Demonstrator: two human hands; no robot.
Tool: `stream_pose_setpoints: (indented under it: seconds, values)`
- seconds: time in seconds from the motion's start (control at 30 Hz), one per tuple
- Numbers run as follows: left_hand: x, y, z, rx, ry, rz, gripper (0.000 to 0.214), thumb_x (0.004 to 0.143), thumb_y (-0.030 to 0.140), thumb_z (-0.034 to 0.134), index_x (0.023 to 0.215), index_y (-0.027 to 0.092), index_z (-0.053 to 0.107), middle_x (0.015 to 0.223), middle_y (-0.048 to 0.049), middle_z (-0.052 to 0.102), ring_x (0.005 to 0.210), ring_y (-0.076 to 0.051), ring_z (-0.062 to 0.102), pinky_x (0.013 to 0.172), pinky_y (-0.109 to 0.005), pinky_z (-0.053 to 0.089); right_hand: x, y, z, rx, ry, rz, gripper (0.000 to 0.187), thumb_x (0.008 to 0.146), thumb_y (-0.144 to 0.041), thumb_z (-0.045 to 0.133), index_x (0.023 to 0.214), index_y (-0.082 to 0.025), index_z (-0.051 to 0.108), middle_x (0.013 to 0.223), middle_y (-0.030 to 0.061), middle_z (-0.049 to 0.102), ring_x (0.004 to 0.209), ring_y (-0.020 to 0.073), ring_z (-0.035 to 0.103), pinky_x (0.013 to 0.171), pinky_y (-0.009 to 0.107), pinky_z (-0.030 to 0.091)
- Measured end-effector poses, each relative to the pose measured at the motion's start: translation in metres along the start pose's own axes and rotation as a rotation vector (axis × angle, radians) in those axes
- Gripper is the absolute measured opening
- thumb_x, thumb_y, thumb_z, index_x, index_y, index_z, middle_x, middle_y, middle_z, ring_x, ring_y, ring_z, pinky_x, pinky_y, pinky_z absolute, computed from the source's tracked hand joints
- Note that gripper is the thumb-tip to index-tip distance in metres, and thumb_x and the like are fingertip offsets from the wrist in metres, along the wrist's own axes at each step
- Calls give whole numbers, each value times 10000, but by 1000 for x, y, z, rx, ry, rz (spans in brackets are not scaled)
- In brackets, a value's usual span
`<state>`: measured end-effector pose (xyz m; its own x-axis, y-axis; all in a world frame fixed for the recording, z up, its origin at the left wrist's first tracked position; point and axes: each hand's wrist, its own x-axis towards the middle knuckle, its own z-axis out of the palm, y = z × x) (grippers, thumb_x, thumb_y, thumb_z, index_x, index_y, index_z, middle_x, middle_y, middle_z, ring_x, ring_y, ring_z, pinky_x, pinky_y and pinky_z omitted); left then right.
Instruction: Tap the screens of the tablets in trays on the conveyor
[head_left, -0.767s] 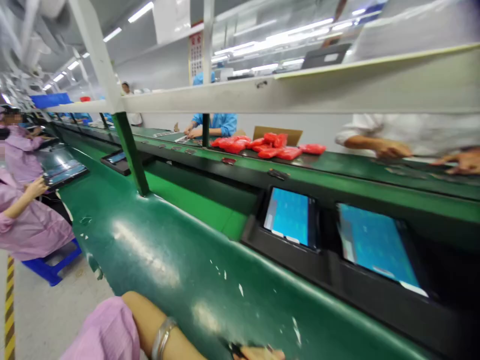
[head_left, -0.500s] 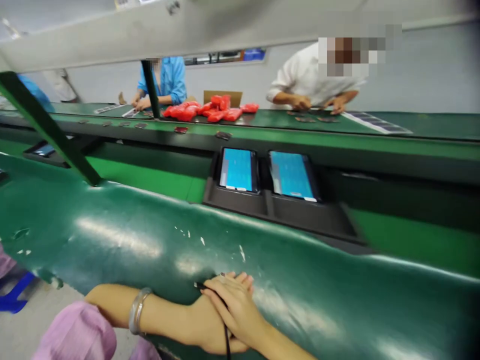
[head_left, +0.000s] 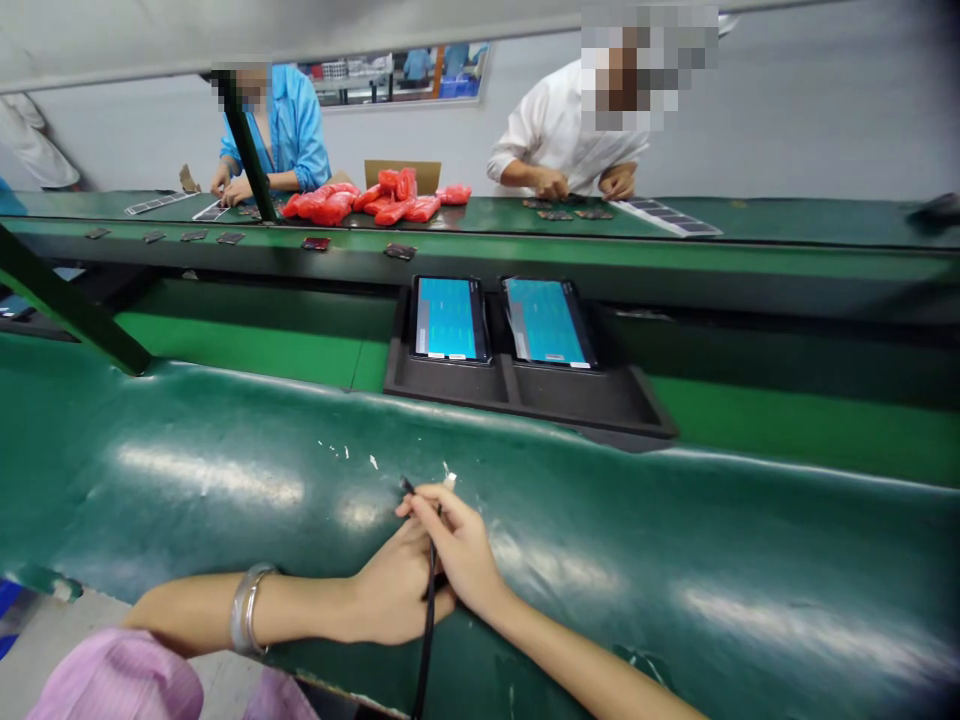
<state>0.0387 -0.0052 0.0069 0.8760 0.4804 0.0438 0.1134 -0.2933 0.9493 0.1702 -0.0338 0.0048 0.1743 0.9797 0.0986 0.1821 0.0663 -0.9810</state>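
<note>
Across the full width of the view a green bench surface [head_left: 675,560] is spread, glossy and scuffed with small white marks. Beyond its far edge, near the middle, a black tray [head_left: 570,400] is set, and two tablets with lit blue screens are propped side by side in it – the left tablet [head_left: 448,318] and the right tablet [head_left: 545,321]. On the far bench a heap of red packets [head_left: 360,203] is piled in front of a cardboard box [head_left: 427,172] (two co-workers' hands are busy to either side of it).

At the near edge of the green surface, left of the middle, the right hand [head_left: 457,550] is laid over the left hand [head_left: 397,590]. The right hand's fingers are drawn together and pinched on a black cable [head_left: 426,640] – its tip juts just past the fingertips, and the rest is trailed down over the near edge. The left hand's fingers are covered, so their state cannot be told. A silver bracelet [head_left: 246,620] is worn on the left wrist.
</note>
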Motion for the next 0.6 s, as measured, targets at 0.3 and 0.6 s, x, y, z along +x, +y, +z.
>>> stream_pose_setpoints:
  seconds: [0.3,0.6]
  values:
    - [3,9,-3,-388,147,-197,295,1018,445,471,1050,154,510,733,-21,648,651,-189,640,706,-318,516,14,12,-10,202,209,58,243,970,-454,577,933,-247,700,954,50,706,863,234,612,809,368,489]
    - [4,3,2,-425,197,-211,283,971,394,607,1022,117,625,743,-34,664,733,-199,646,781,-323,485,11,4,-9,217,90,17,283,938,-502,611,833,-249,685,1025,65,677,1020,264,627,907,388,502]
